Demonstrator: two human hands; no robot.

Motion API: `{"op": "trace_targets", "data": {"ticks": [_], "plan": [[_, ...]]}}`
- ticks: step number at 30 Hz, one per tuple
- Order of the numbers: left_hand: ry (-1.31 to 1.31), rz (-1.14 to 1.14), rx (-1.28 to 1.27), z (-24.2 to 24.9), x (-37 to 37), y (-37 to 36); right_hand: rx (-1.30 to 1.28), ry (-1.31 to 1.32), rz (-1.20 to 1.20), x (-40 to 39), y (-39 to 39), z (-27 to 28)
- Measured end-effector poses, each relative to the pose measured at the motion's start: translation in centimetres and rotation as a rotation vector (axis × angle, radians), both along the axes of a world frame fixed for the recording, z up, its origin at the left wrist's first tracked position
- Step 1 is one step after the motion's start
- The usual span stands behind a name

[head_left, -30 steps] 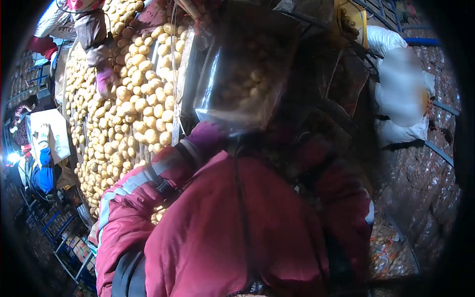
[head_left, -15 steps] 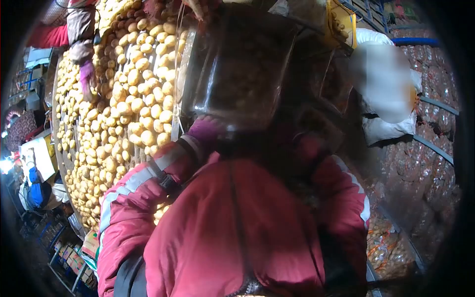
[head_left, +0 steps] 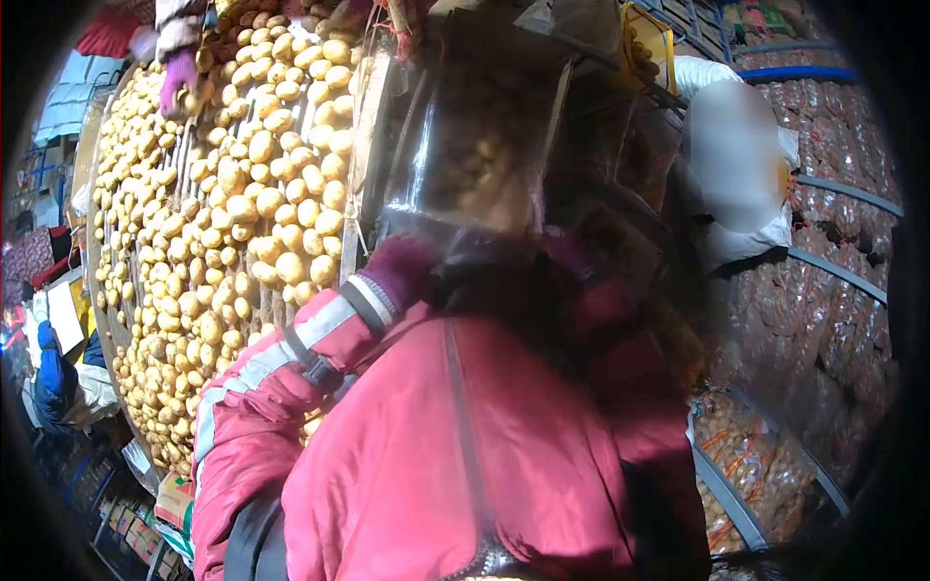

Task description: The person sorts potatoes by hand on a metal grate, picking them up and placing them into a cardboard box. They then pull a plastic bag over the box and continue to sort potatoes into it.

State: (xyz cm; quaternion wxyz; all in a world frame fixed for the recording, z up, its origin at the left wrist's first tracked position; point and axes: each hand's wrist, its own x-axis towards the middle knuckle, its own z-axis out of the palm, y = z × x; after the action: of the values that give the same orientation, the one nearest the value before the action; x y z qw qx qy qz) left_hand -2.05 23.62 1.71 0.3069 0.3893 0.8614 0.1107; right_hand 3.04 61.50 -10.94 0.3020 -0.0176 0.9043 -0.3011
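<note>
A clear plastic bag (head_left: 412, 179) is stretched in front of my body, over a dark hollow beside the sorting table. Several potatoes (head_left: 484, 174) show dimly through or inside it. My left hand (head_left: 402, 266), in a purple glove, is closed on the near left corner of the bag. At the near right corner my right hand (head_left: 567, 254), also gloved in purple, grips the bag's edge in deep shadow. Its fingers are only partly visible.
Many loose potatoes (head_left: 262, 203) cover the slatted table on the left, bordered by a wooden rail (head_left: 363, 145). Another person's gloved hand (head_left: 179, 82) is among them at the far end. Filled bags (head_left: 823, 300) are stacked on the right, near a white sack (head_left: 736, 242).
The bag is better lit, and potatoes now show in it. My right hand has moved up to the bag's right corner. The other person's hand has moved farther away.
</note>
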Motion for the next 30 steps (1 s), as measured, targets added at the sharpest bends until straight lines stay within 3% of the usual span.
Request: {"op": "trace_targets", "data": {"ticks": [2, 4, 5, 7, 9, 12, 13, 16, 18, 19, 20, 22, 24, 25, 27, 29, 30], "plan": [[-0.168, -0.09, -0.193, 2.2, -0.9, 1.0, -0.116, -0.126, -0.095, 2.5, 2.0, -2.5], [-0.059, -0.006, -0.105, 1.1, -0.7, 1.1, -0.263, -0.309, -0.129, 2.0, 3.1, -4.5], [-0.003, 0.038, -0.063, 0.2, -0.7, 1.1, -0.04, -0.229, -0.04, 0.8, 2.1, -4.9], [0.115, 0.101, 0.007, -1.6, -0.7, 0.3, 0.097, -0.156, 0.003, -1.6, 0.3, -4.0], [0.185, 0.145, 0.088, -3.3, -1.2, -0.9, 0.055, -0.082, -0.027, -4.2, -1.0, -2.0], [0.057, 0.145, 0.294, -4.5, -1.8, -2.0, -0.036, 0.036, -0.125, -7.5, -0.7, 0.6], [-0.111, 0.274, 0.44, -2.7, -1.9, -2.2, -0.074, 0.084, -0.177, -8.6, -0.2, 1.9], [-0.452, 0.476, 0.259, -1.9, -2.0, -4.0, -0.183, 0.21, -0.327, -11.6, 0.9, 6.3], [-0.455, 0.409, 0.342, 2.9, -4.3, -3.6, -0.229, 0.293, -0.398, -13.6, 1.5, 8.8], [-0.39, 0.387, 0.545, 2.2, -5.6, -3.6, -0.25, 0.335, -0.431, -14.7, 1.8, 9.7], [-0.975, 0.875, 0.776, 1.4, -6.4, -3.1, -0.262, 0.374, -0.454, -15.7, 2.0, 10.2], [-0.51, 0.643, 0.394, 8.6, -12.0, 2.1, -0.269, 0.442, -0.482, -17.5, 2.5, 10.2], [-0.154, 0.326, 0.592, 5.3, -15.8, 4.0, -0.252, 0.487, -0.477, -18.9, 2.7, 9.2], [-0.048, 0.29, 0.629, 2.8, -17.5, 5.7, -0.241, 0.503, -0.469, -19.3, 2.7, 8.1], [0.084, 0.193, 0.39, -2.6, -21.3, 8.8, -0.222, 0.533, -0.455, -19.7, 2.5, 6.3], [0.135, 0.079, -0.158, -8.0, -25.3, 11.4, -0.207, 0.555, -0.424, -19.4, 2.0, 4.3], [0.187, 0.135, 0.031, -10.5, -26.5, 11.9, -0.202, 0.561, -0.406, -19.1, 1.8, 3.6]]}}
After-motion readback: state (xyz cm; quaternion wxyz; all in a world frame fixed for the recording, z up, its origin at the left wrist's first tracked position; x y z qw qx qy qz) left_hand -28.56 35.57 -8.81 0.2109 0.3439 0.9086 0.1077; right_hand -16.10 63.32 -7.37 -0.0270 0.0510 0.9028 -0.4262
